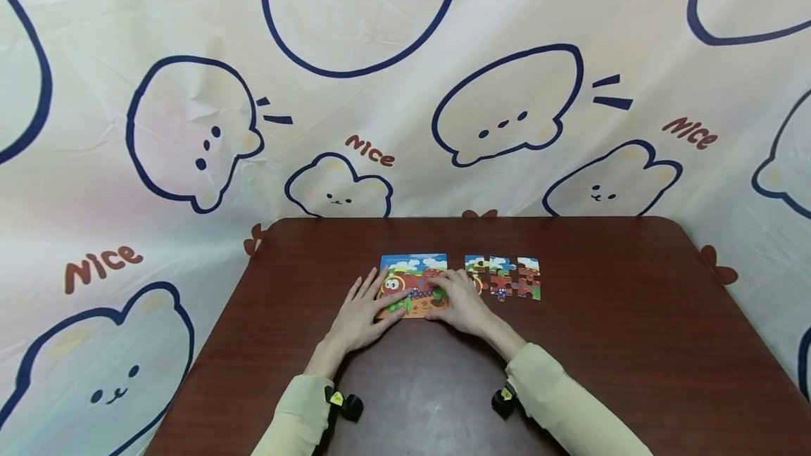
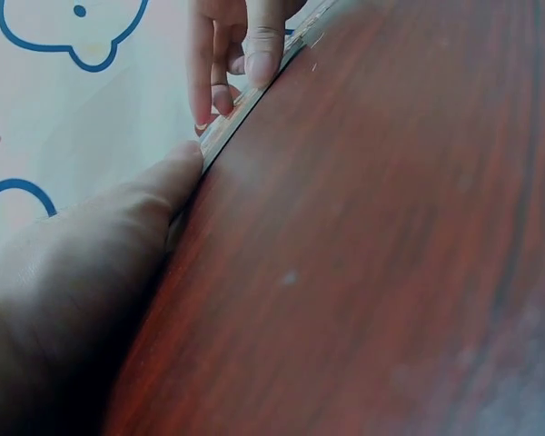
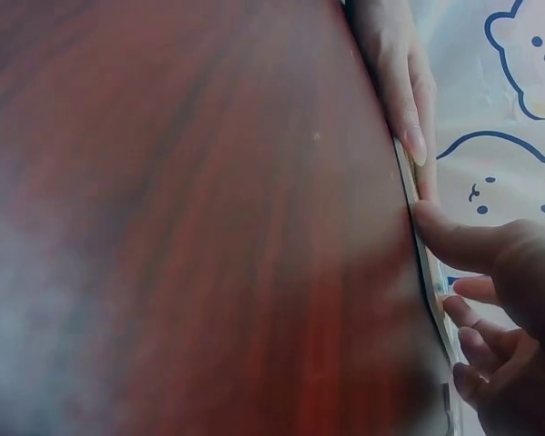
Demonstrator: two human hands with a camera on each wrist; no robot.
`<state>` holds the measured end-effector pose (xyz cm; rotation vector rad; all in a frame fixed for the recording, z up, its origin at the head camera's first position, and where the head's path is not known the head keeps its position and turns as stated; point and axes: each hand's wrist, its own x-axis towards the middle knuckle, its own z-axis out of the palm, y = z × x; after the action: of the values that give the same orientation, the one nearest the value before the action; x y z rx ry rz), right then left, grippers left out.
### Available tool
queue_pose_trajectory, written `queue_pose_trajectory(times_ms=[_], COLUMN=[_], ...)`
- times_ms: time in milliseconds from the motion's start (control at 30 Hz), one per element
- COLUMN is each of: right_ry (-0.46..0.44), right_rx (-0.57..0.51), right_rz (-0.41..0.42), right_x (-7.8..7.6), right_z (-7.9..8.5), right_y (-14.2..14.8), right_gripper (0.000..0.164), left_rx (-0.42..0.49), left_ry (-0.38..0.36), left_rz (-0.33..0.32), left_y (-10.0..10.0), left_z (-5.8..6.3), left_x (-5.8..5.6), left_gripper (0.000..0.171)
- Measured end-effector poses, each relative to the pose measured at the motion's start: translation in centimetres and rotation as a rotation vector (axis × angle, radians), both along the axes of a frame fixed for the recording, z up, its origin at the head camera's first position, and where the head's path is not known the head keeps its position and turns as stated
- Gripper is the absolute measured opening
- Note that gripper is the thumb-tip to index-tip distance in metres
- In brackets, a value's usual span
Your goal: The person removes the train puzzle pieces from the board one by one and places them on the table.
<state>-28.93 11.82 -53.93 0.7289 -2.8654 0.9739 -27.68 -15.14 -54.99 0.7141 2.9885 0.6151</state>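
Note:
A colourful picture puzzle board (image 1: 415,264) lies flat on the table, showing blue sky, a red shape with a round face and orange ground. My left hand (image 1: 356,315) rests on its left part, fingers spread and straight. On its right part lies my right hand (image 1: 465,307), the thumb at the near edge and the loosely bent fingers over the picture. In the right wrist view the right thumb (image 3: 463,238) touches the board's thin edge (image 3: 424,263). Both hands cover parts of the picture; I cannot tell whether a loose piece lies under the right fingers.
Right of the board lie several joined puzzle pieces in separate strips: one strip (image 1: 475,264) partly behind the right hand, a middle strip (image 1: 500,276) and a right strip (image 1: 529,279). The brown table (image 1: 608,343) backs onto a cartoon-printed cloth (image 1: 405,118).

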Motion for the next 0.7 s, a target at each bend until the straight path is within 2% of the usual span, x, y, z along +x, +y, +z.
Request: queue_pose_trajectory(times_ms=[233,500,700], right_ry=[-0.084,-0.103,-0.132], right_rx=[-0.019,-0.039,-0.098], right_rz=[-0.029,-0.027,-0.036], right_x=[-0.19,-0.15,-0.12], right_z=[0.53,0.71,0.57], right_y=[-0.47,-0.76,-0.7], right_gripper=[0.072,0.069,0.066], left_rx=[-0.016,-0.015,-0.011], left_ry=[-0.003,-0.019,-0.042], left_rz=[0.004,0.013,0.012], left_y=[0.03,-0.04,-0.08], left_z=[0.07,0.12,0.16], left_x=[-0.09,-0.09,0.0], left_gripper=[0.052,0.054,0.056])
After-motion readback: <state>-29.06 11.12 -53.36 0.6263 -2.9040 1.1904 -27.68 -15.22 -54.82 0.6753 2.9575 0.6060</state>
